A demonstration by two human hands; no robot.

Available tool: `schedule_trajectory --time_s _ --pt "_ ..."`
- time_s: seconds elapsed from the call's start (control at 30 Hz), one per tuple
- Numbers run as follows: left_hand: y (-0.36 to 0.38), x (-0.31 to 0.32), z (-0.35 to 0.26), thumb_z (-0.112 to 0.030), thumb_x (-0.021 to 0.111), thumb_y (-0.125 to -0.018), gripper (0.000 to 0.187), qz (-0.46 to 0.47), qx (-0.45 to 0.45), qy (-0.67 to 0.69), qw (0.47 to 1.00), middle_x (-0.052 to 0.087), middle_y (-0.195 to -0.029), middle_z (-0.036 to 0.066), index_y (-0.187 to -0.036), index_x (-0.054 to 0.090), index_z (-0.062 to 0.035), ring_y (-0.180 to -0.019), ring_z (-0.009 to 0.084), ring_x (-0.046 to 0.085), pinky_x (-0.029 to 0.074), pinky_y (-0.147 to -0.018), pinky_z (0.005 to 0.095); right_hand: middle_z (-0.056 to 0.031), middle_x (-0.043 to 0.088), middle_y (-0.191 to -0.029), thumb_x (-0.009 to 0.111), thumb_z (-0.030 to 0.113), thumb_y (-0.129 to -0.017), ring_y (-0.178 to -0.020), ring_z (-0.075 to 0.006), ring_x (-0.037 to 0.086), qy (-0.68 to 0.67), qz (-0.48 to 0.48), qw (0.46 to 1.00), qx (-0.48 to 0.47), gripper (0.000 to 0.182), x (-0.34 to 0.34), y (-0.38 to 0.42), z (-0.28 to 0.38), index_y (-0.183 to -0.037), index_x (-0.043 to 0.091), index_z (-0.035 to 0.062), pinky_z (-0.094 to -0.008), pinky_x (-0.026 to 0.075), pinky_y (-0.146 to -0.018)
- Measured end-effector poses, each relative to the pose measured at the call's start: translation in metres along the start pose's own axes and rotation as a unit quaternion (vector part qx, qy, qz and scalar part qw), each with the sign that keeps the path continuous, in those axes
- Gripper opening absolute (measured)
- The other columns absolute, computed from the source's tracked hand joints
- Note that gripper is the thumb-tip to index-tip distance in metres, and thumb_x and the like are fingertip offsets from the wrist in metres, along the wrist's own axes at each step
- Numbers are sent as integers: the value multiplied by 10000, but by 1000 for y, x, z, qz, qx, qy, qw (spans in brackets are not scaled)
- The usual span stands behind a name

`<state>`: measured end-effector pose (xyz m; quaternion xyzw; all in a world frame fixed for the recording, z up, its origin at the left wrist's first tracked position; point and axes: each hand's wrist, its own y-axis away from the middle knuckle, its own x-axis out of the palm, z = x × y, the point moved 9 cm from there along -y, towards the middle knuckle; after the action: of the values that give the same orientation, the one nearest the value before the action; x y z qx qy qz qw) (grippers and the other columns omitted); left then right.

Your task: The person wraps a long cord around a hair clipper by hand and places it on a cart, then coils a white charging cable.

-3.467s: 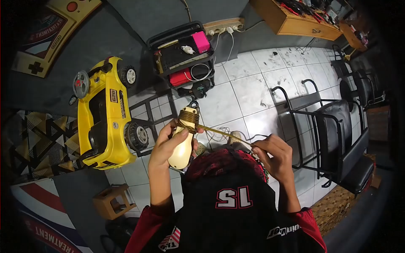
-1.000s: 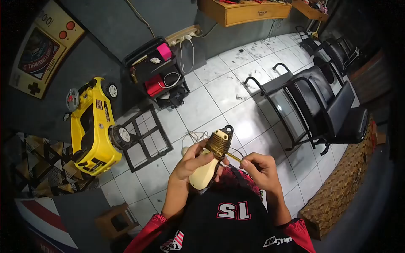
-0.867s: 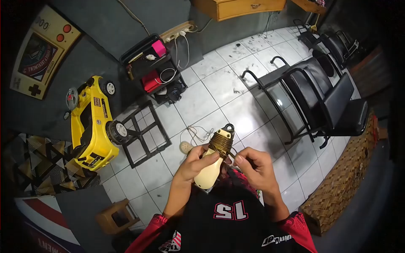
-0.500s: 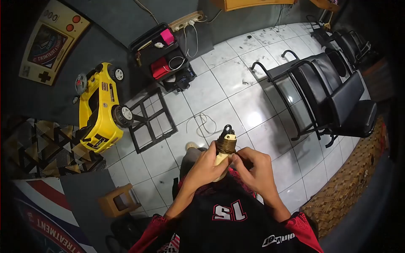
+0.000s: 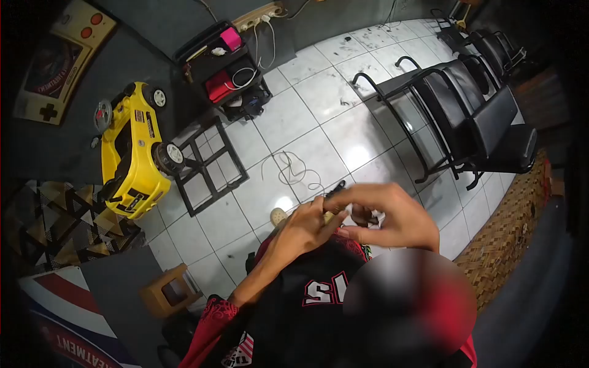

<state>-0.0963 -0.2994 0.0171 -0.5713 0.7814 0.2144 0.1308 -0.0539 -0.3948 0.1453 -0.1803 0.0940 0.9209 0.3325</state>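
Left hand (image 5: 299, 232) wraps mostly hidden cream-bodied tool (image 5: 329, 217), right hand (image 5: 402, 216) curls over it, pinch unclear; looks like two-handed adjusting, next move needs steady left hold.

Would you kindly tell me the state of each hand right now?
Left hand: closed around the cream clipper, mostly hidden.
Right hand: fingers curled beside the clipper; whether it grips anything cannot be told.

Your left hand (image 5: 305, 228) grips the cream device (image 5: 329, 216), mostly hidden, its black end (image 5: 339, 186) poking out. Your right hand (image 5: 392, 214) arches over it, fingers bent. Beyond, a thin cable (image 5: 293, 174) lies looped on the tiled floor (image 5: 319, 147), between the yellow toy car (image 5: 142, 162) on your left and black chair (image 5: 446, 101) on your right.
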Motion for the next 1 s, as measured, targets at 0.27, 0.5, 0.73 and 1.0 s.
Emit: schedule_trajectory --time_s 0.27,0.5,0.73,1.0 --pt "35 -9 -31 -429 576 -927 441 239 99 87 962 585 -658 195 -938 627 9 -638 362 591 448 -607 431 -109 666 -1106 709 80 -794 -1026 -271 632 146 53 987 -42 227 35 -62 -68 -1021 709 66 -368 485 -888" --pt "56 -39 -11 -386 575 -945 407 216 64 253 941 670 -767 135 -924 650 13 -696 226 646 488 -646 340 -249 426 -1414 738 343 -788 -1354 -351 371 -438 61 895 -58 666 107 -8 -53 -1237 526 -100 -456 291 -1116" --pt "74 -15 4 -351 484 -1001 415 273 -50 404 872 697 -817 61 -991 640 33 -769 120 660 520 -703 277 -118 571 -1082 696 617 -760 -936 -196 641 -433 -85 897 -3 835 140 3 -71 -1218 484 -49 -250 547 -593" --pt "88 1 35 -421 456 -1000 491 295 -127 379 868 673 -912 81 -1111 569 44 -807 134 655 524 -712 270 -114 584 -882 634 467 -867 -773 -235 574 -125 -174 976 -27 500 122 26 -71 -968 604 -21 -336 460 -679"
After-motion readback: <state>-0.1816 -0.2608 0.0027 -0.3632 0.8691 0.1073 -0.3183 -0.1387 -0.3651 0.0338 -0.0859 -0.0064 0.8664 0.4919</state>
